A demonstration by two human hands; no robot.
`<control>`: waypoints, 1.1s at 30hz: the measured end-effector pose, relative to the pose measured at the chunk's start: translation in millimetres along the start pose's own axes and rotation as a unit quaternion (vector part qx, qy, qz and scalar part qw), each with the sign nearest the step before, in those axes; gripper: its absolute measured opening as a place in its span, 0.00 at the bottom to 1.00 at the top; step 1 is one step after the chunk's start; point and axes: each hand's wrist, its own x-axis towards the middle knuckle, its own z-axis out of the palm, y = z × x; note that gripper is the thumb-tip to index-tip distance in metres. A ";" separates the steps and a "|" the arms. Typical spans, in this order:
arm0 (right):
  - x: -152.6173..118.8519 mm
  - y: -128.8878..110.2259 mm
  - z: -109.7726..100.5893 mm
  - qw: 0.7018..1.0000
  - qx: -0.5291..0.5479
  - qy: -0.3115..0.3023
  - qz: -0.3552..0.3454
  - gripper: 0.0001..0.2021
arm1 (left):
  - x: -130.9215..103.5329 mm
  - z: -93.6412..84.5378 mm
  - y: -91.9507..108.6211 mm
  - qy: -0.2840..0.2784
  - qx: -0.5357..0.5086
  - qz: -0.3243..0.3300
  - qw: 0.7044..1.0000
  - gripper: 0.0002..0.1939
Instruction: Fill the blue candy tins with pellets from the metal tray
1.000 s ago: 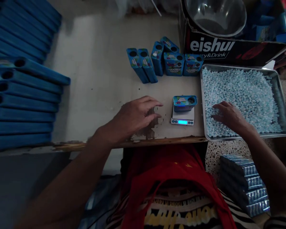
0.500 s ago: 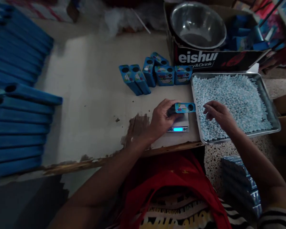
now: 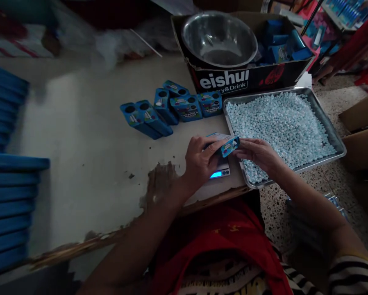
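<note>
My left hand is closed around a blue candy box, which is tilted with its printed top toward my right hand. Something whitish shows at the opening in that top. My right hand has its fingers pinched together at the opening; what they hold is hidden. Beneath the box sits a small digital scale with a lit blue display, partly covered by my left hand. To the right lies a metal tray full of small pale blue and white candies, with my right wrist over its near edge.
Several blue boxes stand on the table beyond my hands. Behind the tray is a cardboard carton bearing a steel bowl and more blue boxes. Rows of blue boxes line the left side.
My right hand has come left from over the tray to the box's opening. The box in my left hand has tilted. The whole view has shifted to the right.
</note>
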 end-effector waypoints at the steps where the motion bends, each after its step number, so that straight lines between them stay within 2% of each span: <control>1: 1.4 -0.6 0.7 1.000 -0.010 0.001 0.000 0.04 | -0.8 -0.6 1.7 0.016 0.004 0.013 1.000 0.19; 3: 3.7 -1.5 3.6 1.000 -0.011 0.005 -0.002 0.05 | -0.9 -4.0 4.8 0.042 0.020 0.050 0.998 0.19; 5: 5.1 -1.7 7.5 1.000 0.006 0.004 0.000 0.05 | 0.1 -9.9 6.8 0.032 0.047 0.073 0.996 0.19; 8: 6.6 -0.8 12.4 1.000 0.028 -0.005 0.004 0.06 | 2.2 -19.7 6.9 -0.028 0.070 0.051 0.996 0.17; 10: 7.5 -0.2 14.0 1.000 0.030 0.002 0.004 0.05 | 3.7 -23.4 5.0 -0.041 0.062 0.028 0.997 0.17; 17: 7.6 -7.1 13.6 0.999 -0.040 0.017 -0.005 0.03 | 1.9 -13.8 4.0 -0.006 0.021 -0.030 0.999 0.19; 21: 7.2 -14.0 16.7 0.983 -0.163 0.045 -0.076 0.03 | -2.1 -5.8 12.3 0.058 -0.029 -0.052 0.997 0.18; 23: 4.2 -16.4 19.8 0.953 -0.254 0.073 -0.148 0.03 | -3.4 -3.9 16.3 0.082 -0.052 -0.089 0.991 0.18; 24: 1.7 -17.6 21.9 0.929 -0.309 0.087 -0.187 0.03 | -4.0 -3.2 17.9 0.090 -0.066 -0.113 0.987 0.17; 27: -6.9 -22.7 33.0 0.824 -0.475 0.118 -0.286 0.04 | -6.0 0.2 21.4 0.101 -0.148 -0.193 0.965 0.16; 30: -11.2 -32.2 52.2 0.723 -0.592 0.106 -0.341 0.03 | -7.5 6.0 26.1 0.104 -0.278 -0.279 0.913 0.19; 31: -11.4 -36.5 59.1 0.700 -0.615 0.091 -0.351 0.04 | -7.6 7.2 28.2 0.103 -0.320 -0.307 0.890 0.21; 33: -11.3 -46.8 68.3 0.679 -0.638 0.065 -0.358 0.06 | -6.8 4.7 30.7 0.095 -0.389 -0.358 0.843 0.24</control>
